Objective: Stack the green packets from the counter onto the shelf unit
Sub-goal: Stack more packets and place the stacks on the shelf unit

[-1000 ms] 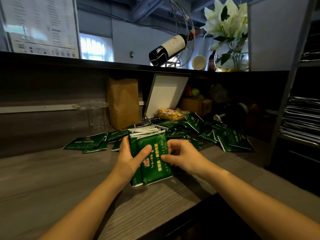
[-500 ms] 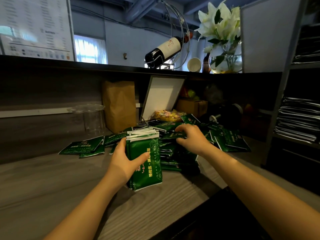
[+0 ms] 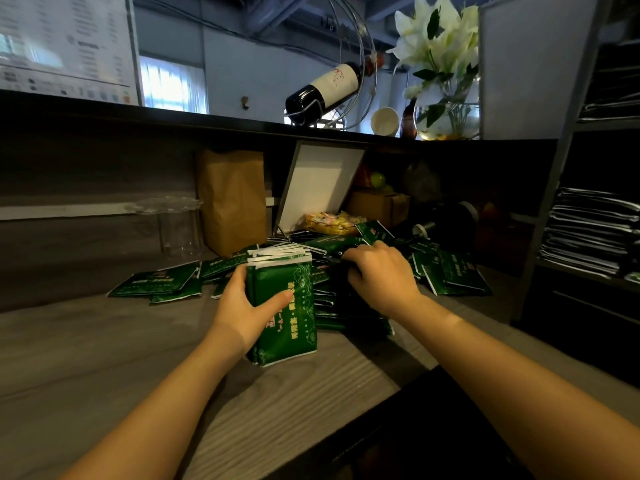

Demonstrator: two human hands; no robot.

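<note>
- The left hand [image 3: 242, 306] grips an upright bundle of glossy green foil packets [image 3: 287, 317], thumb across the printed front and fingers behind. The bundle's lower edge rests on the grey wood-grain counter [image 3: 104, 358].
- The right hand [image 3: 381, 275] lies knuckles-up on the loose heap of green packets [image 3: 450, 275] just beside the bundle, fingers curled downwards. Whether they pinch a packet I cannot tell.
- The bundle's white top edges are fanned and uneven (it looks barely squared). With one hand squeezing slick foil, I judge the middle packets could slip out when it is lifted.
- The heap lies in overlapping layers, so dragging one packet free could send its neighbours sliding towards the counter's front edge.
- The tall grey metal shelf unit [image 3: 554, 209] stands at the right, well apart from the bundle. Its tiers hold stacks of flat dark packets [image 3: 588, 237], and a fresh lot set down crooked could tip or spill.
- The packets carry yellowish characters running down the front and a small red mark beside them, too small and soft for me to read.
- The white wall chart [image 3: 65, 46] at upper left shows rows of print, all blurred.
- The dark wine bottle [image 3: 322, 88] in its wire holder has a white label with a reddish sprig, and I can make out no words on it.
</note>
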